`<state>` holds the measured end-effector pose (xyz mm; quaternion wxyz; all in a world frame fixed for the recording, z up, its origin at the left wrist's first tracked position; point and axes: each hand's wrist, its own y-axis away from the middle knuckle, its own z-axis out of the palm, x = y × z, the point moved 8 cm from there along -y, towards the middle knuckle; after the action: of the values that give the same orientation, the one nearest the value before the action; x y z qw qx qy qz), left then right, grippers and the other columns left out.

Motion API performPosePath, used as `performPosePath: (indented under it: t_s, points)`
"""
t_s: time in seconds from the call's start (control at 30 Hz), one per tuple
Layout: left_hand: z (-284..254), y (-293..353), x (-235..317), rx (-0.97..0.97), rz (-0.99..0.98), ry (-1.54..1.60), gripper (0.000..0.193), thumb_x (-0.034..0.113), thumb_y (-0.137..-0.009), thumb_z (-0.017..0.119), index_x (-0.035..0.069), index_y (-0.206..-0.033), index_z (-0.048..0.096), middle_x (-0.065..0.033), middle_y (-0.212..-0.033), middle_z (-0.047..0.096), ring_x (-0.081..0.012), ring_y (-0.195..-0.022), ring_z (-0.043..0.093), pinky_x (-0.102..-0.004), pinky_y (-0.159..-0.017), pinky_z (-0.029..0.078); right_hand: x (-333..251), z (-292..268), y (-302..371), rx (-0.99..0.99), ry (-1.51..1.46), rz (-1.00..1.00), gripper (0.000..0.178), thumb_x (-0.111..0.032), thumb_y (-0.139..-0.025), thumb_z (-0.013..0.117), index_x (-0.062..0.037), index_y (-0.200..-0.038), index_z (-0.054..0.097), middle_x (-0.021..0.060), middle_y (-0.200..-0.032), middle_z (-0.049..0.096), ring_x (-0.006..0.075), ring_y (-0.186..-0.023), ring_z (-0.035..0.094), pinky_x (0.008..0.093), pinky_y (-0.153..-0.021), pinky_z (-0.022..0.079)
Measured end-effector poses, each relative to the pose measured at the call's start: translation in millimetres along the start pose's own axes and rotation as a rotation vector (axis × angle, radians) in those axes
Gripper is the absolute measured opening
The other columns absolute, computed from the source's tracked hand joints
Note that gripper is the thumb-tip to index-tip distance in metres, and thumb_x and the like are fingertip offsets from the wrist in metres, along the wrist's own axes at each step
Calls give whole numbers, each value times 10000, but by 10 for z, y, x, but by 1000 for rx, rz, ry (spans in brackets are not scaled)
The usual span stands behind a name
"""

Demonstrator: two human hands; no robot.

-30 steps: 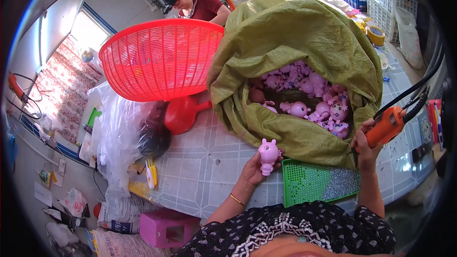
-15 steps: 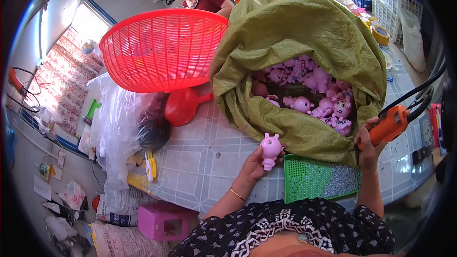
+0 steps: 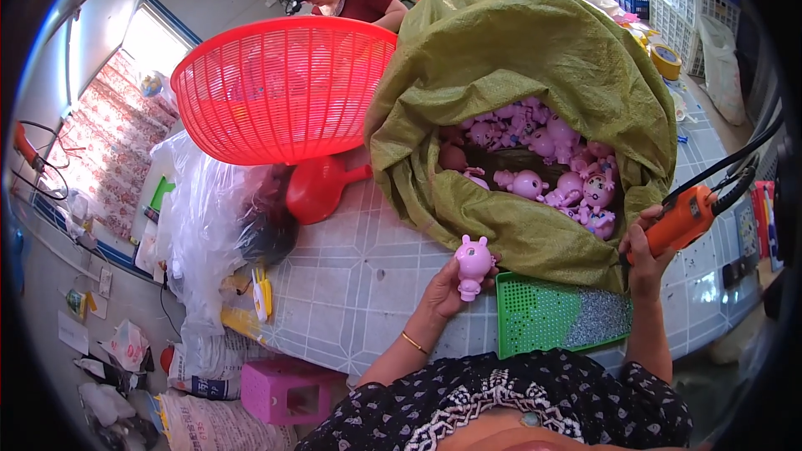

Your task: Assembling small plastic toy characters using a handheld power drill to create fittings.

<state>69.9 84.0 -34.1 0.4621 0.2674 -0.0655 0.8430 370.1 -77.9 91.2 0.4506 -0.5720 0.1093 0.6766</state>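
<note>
My left hand [image 3: 445, 288] is closed around a pink toy figure [image 3: 474, 266] with a big round head and two small ears, upright over the table's near edge. Further right, the fingers of my right hand [image 3: 645, 255] wrap an orange electric screwdriver [image 3: 681, 221] on a black cable; its tip is hard to make out. Between my hands lies a green perforated tray [image 3: 535, 311], its right part covered with small silvery pieces that look like screws. Just beyond stands an olive woven sack [image 3: 518, 42], rolled open, with several similar pink figures [image 3: 528, 184] inside.
A large red plastic basket [image 3: 284, 92] stands at the left back, a red scoop [image 3: 317, 192] beneath it. Clear plastic bags [image 3: 196, 225] and yellow snips [image 3: 262, 294] lie at the table's left. A pink stool [image 3: 288, 388] sits below. Across the table is another person [image 3: 368, 0].
Both hands keep their holds, with the toy figure and screwdriver almost unmoved. The whole view has shifted very slightly. The person across the table has moved their head a little.
</note>
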Motion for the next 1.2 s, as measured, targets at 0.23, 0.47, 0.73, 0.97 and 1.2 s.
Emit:
performPosePath:
  t_s: [0.23,0.47,0.73,0.97,1.2]
  points:
    - [-7,12,-11,8,-4,-3,843,384,-848,762,20,-1472,328,-247,-1359,526,-331,-1128,629,-439,-935,570,-8,-8,12,9,17,2,323,-69,-898,630,-41,-1179,473,37,-837,530,98,-626,520,231,-567,450]
    - [-9,-10,-8,15,3,-28,852,401,-844,762,12,-1467,331,-241,-1345,539,-324,-1117,635,-434,-920,575,19,-43,15,4,28,-18,278,-59,-908,596,-34,-1159,478,41,-850,529,102,-642,518,237,-598,448]
    - [7,-30,40,6,2,-21,840,390,-840,766,14,-1460,342,-254,-1340,540,-329,-1109,641,-431,-908,578,-99,66,-46,-24,-50,-63,268,-53,-909,595,-44,-1148,474,57,-859,530,115,-650,510,245,-623,434]
    - [5,22,2,15,7,-15,822,372,-845,764,25,-1460,344,-258,-1342,538,-334,-1106,644,-434,-906,580,-199,52,55,-108,-86,-97,359,-100,-905,634,-58,-1209,447,47,-836,501,108,-623,482,243,-578,427]
    - [-22,2,-85,18,-16,-11,815,386,-861,740,66,-1483,323,-249,-1358,524,-333,-1092,640,-423,-891,572,-302,75,147,-205,-255,-43,453,-210,-890,685,-60,-1237,435,34,-804,470,110,-600,473,240,-546,415]
